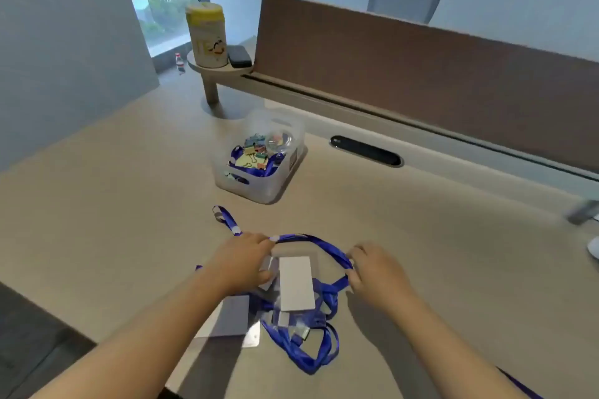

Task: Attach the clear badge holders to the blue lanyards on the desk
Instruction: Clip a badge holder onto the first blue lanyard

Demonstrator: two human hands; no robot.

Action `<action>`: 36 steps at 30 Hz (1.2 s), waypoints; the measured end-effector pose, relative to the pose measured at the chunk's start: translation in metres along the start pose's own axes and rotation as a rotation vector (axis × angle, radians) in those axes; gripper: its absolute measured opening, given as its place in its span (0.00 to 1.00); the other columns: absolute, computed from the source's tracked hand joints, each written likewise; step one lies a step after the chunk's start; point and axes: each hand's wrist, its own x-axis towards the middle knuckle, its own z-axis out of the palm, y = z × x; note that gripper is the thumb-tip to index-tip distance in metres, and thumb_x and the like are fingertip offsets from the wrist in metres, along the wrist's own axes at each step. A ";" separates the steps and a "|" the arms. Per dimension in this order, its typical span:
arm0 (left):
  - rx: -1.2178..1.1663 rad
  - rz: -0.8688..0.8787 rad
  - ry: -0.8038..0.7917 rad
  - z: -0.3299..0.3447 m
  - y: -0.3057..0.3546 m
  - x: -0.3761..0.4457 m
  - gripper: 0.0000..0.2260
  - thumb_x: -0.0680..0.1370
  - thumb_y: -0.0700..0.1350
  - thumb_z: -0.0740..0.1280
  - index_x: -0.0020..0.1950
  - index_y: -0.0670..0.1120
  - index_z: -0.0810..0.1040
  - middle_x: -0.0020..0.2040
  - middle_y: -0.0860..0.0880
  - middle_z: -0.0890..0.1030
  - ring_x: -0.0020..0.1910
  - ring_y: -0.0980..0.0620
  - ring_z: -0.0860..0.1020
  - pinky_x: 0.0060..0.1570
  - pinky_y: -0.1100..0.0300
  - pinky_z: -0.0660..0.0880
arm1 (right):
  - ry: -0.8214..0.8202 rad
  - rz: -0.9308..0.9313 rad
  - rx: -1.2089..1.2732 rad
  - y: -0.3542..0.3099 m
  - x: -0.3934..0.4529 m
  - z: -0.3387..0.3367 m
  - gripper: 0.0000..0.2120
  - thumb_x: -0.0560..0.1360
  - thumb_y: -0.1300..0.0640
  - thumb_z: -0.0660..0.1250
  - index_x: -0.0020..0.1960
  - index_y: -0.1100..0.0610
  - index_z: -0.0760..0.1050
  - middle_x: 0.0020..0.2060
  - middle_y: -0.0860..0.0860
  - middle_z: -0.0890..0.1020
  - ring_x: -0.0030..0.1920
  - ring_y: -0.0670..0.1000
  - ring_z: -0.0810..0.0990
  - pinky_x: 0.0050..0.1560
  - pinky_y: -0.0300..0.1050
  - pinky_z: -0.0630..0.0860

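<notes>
A clear badge holder [296,282] with a white card inside lies between the two hands, its near end resting on a knot of blue lanyards [311,327] heaped on the worktop [453,269]. One blue strap [311,240] arcs from the left hand's fingers [264,241] over the holder's far edge to the right hand's fingers [355,280], which are pressed together, pinching the strap. The left hand [243,261] lies over the holder's left edge; its thumb seems to press the plastic, but whether it grips holder or strap, I cannot tell.

The main risk is the tangle just nearer than the fingers: several loops cross there, so pulling the pinched strap could drag the whole heap, and the holder with it. A metal clip [303,332] shows in that heap, and which strap it belongs to is unclear, so the wrong end could get followed. A second holder [231,317] lies flat just nearer than the left hand's fingers and could be swept toward the worktop's edge. Well beyond the fingers stands a plastic bin [259,159] of binder clips, out of the way.
</notes>
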 end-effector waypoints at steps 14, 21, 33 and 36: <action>0.116 -0.087 -0.039 0.033 0.019 0.042 0.33 0.68 0.58 0.69 0.67 0.46 0.62 0.66 0.46 0.70 0.65 0.44 0.66 0.66 0.49 0.61 | 0.006 0.049 0.073 0.007 -0.007 0.027 0.16 0.78 0.57 0.53 0.62 0.59 0.71 0.61 0.54 0.74 0.57 0.54 0.73 0.58 0.46 0.70; -0.543 -0.184 0.098 -0.006 0.021 0.046 0.08 0.72 0.44 0.68 0.46 0.46 0.70 0.46 0.47 0.75 0.48 0.48 0.72 0.48 0.55 0.72 | 0.038 0.093 0.294 0.005 -0.003 0.013 0.16 0.77 0.57 0.56 0.63 0.58 0.70 0.63 0.55 0.73 0.61 0.54 0.71 0.61 0.48 0.70; -1.224 -0.079 0.304 -0.089 0.026 0.057 0.12 0.77 0.35 0.59 0.36 0.47 0.67 0.41 0.48 0.74 0.50 0.45 0.74 0.40 0.62 0.74 | 0.175 0.166 1.056 -0.003 0.016 -0.016 0.20 0.74 0.64 0.64 0.65 0.59 0.67 0.61 0.54 0.75 0.57 0.47 0.71 0.52 0.40 0.68; -1.330 -0.109 0.320 -0.095 0.026 0.059 0.11 0.77 0.36 0.59 0.36 0.47 0.68 0.42 0.48 0.74 0.51 0.45 0.74 0.40 0.62 0.75 | 0.220 0.136 1.077 0.000 0.017 -0.024 0.14 0.74 0.65 0.64 0.59 0.59 0.72 0.56 0.52 0.76 0.56 0.47 0.72 0.41 0.28 0.71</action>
